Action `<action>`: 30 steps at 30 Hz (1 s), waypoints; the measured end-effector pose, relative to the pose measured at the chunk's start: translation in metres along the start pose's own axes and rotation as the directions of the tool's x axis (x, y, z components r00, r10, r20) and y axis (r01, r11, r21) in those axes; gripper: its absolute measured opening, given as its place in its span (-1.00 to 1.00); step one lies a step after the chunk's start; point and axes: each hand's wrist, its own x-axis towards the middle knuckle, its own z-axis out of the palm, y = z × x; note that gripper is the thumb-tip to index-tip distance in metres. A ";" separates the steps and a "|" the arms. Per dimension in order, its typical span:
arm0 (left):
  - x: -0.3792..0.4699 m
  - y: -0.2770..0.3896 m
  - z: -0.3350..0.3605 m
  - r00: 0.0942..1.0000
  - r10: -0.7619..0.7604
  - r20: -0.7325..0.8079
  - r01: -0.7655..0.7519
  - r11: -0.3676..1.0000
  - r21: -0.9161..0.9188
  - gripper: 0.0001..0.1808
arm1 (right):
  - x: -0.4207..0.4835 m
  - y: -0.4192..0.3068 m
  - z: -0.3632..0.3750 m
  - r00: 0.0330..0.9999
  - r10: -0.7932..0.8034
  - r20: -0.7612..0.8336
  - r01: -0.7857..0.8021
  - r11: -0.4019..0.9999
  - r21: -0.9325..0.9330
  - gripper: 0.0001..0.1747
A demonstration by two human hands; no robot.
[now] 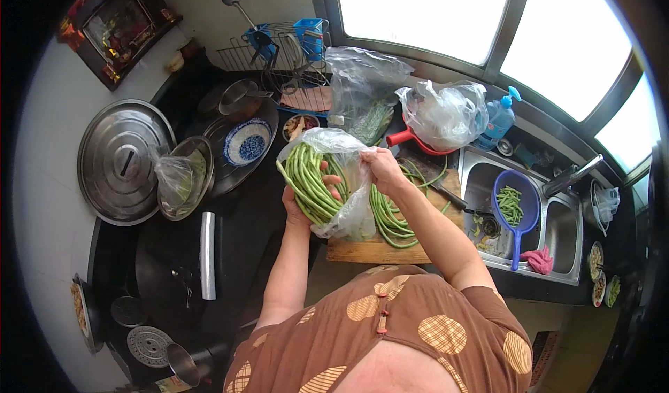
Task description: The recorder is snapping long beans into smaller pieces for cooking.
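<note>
My left hand (300,202) cradles a coiled bundle of long green beans (308,184), its fingers showing around the coil. A clear plastic bag (342,142) lies partly around that bundle, and my right hand (381,169) pinches the bag's edge. More long beans (389,220) lie looped on a wooden cutting board (366,252) below my right forearm. A cleaver (426,173) rests on the board, its dark handle towards the sink. Cut bean pieces (509,205) sit in a purple strainer (533,189) over the sink.
Bagged greens (373,121) and a red-handled container (400,138) under plastic bags stand behind the board. The steel sink (473,168) is on the right, beside a soap bottle (496,124). On the left are a large pot lid (125,163) and a blue-patterned bowl (251,142).
</note>
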 end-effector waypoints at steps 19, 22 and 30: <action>0.012 0.014 0.077 0.863 0.312 0.398 -0.222 0.941 -0.255 -0.20 | -0.012 0.056 -0.053 0.968 -0.195 -0.158 -0.099 0.283 -0.954 -0.56; 0.027 0.040 0.084 0.808 0.374 0.455 -0.212 0.906 -0.366 -0.23 | -0.021 0.062 -0.061 0.969 -0.156 -0.193 -0.161 0.194 -0.968 -0.62; 0.045 0.113 0.081 0.942 0.304 0.144 -0.286 0.949 -0.132 -0.26 | -0.026 0.051 -0.062 0.983 -0.122 -0.138 -0.071 0.439 -0.896 -0.50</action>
